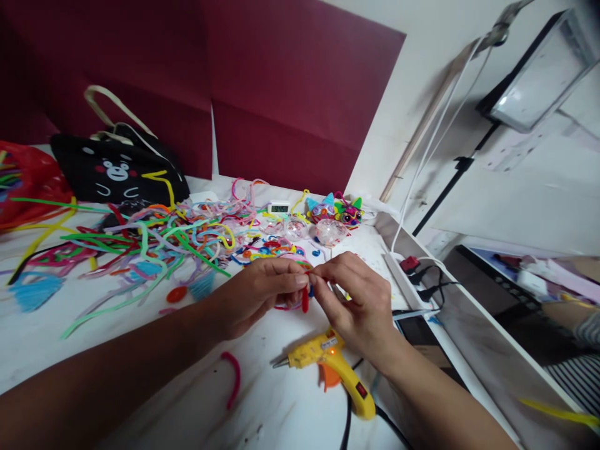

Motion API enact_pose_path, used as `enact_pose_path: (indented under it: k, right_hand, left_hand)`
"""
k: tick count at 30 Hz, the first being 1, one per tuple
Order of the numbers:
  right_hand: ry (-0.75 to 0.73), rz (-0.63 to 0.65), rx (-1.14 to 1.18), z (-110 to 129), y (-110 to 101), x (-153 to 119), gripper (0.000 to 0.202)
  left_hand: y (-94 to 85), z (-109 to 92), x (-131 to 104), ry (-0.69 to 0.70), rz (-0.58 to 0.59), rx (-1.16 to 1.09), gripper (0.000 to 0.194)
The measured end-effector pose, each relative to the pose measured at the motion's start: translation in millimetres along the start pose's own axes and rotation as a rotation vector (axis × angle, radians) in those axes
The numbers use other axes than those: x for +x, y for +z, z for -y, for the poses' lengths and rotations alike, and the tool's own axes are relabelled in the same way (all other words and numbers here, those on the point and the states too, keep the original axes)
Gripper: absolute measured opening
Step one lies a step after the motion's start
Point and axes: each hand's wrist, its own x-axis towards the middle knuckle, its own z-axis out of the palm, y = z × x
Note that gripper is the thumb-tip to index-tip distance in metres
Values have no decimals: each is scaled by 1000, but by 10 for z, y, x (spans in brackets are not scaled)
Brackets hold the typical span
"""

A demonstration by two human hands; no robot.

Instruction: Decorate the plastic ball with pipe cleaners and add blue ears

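Over the white table, my left hand [269,290] and my right hand [354,297] meet fingertip to fingertip. Both are closed in a pinch on a short red pipe cleaner [305,300], whose end hangs down between them. Something small and blue shows by the right fingertips, mostly hidden. Beneath my right hand lies a yellow glue gun [323,353] with a lit orange light, its nozzle pointing left. A bent pink pipe cleaner piece [232,380] rests on the table below my left hand.
Many coloured pipe cleaners [154,240] are heaped at left, near a black bag [117,165] and a red plastic bag [32,184]. Behind my hands stand clear plastic balls [330,232], two fuzzy animal heads [349,212] and a small digital clock [279,207]. A power strip [412,281] is at right.
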Motion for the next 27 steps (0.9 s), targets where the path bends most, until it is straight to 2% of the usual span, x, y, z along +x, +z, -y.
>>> enact_pose_path:
  k: [7,15,22,27]
  right_hand:
    - [-44,-24,-38,-34,49,-36,9]
    - [123,-3,37,-48,3,14,13]
    - [133,-26,1,-38,29,-2,14]
    - [198,-45,49,-22,80,-33,13]
  left_hand:
    - [1,33,10,26,1,-5,22]
    - [0,113,54,80,4,-93,18]
    - [-17,148,66,36,-5,-150,16]
    - [-6,173,67,57,11,-170,19]
